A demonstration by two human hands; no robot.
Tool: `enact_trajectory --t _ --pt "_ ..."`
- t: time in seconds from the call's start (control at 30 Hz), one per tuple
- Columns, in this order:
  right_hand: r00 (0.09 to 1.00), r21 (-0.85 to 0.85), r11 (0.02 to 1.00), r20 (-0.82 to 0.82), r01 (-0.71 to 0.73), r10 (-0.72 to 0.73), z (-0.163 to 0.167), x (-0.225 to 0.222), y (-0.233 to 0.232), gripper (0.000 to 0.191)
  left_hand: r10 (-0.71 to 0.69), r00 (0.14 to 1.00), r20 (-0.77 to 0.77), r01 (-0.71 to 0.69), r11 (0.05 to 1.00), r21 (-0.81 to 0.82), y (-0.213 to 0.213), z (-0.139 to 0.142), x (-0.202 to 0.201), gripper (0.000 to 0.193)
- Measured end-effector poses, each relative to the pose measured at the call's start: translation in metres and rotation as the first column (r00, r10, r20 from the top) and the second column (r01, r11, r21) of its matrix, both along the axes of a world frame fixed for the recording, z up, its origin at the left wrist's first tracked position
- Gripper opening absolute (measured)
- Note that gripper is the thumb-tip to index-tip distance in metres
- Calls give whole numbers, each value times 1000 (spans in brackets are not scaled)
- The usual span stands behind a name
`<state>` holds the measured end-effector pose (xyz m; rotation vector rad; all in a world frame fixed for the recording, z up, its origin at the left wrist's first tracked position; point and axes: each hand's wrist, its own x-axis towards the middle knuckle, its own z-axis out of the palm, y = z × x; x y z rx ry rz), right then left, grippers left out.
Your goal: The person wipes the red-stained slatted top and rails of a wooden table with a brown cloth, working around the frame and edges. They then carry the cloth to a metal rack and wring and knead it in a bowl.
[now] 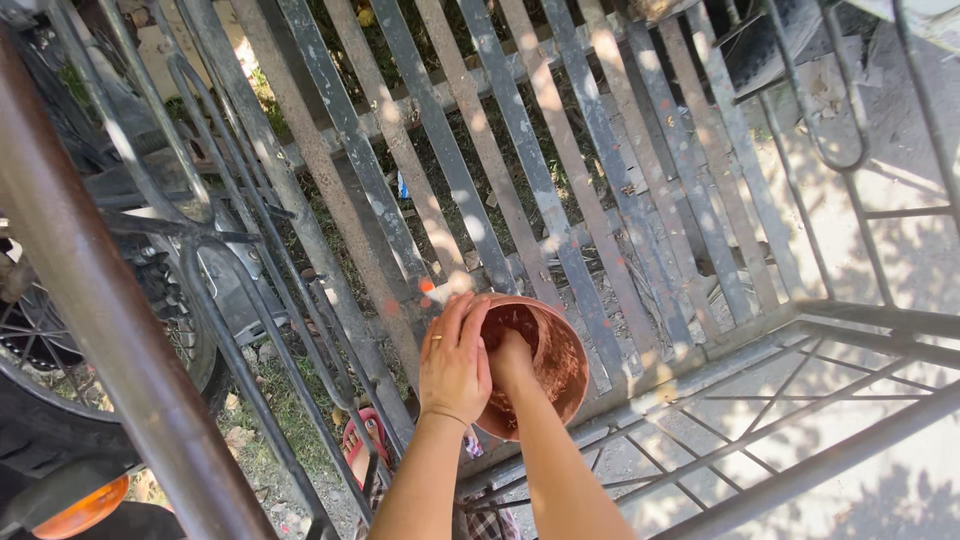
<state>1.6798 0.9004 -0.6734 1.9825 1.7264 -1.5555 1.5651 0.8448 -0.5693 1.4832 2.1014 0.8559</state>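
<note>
We have a round bowl (545, 365) in front of us, reddish-brown inside and out, smeared with what looks like wet rust-coloured paint or primer; it sits tilted, its open mouth turned up and toward us, held out in the air over the bars of a metal gate (520, 180) with no table beneath it. Our left hand (455, 360) wraps the near-left rim, fingers curled over the lip and a ring on one finger, so this hand is clamped on the bowl and carries it; our right hand (512, 362) goes straight down into the bowl's hollow, clenched around something inside (a rag or brush, we cannot tell which, since the rim hides it). So the bowl lies directly under and around the right hand, while the left sits just beside it on the rim; both forearms run up from the bottom edge, side by side, almost touching.

The gate is made of flat, grey, dusty slats running diagonally, dappled with sunlight; a thick, brown, rust-toned pipe (110, 300) crosses the left side; thinner welded rods form a frame (800, 420) at lower right. Behind the bars at left we see a motorcycle wheel (60, 360) with spokes, and an orange lamp (80, 505) at the bottom corner; the ground is dirt and sparse grass.
</note>
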Motion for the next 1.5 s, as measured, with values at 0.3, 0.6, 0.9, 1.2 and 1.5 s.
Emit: enact_trajectory --t 0.3,0.6,0.9,1.2,1.5 --pt "942 208 938 -253 277 -222 111 39 -9 25 -14 997 -80 14 1000 8 -5 15 8 72" --pt "797 82 924 -538 373 -274 207 57 8 16 49 986 162 -42 998 -49 -9 36 30 57" --pt "552 -220 892 -719 396 -423 242 77 8 21 167 874 457 -64 971 -232 -3 34 45 118" --pt "162 -435 831 -845 347 -510 246 92 6 13 54 937 344 -16 993 -114 -3 -19 48 73" --pt "377 -322 801 -753 505 -540 218 109 26 15 269 934 237 -157 901 -404 7 41 40 58"
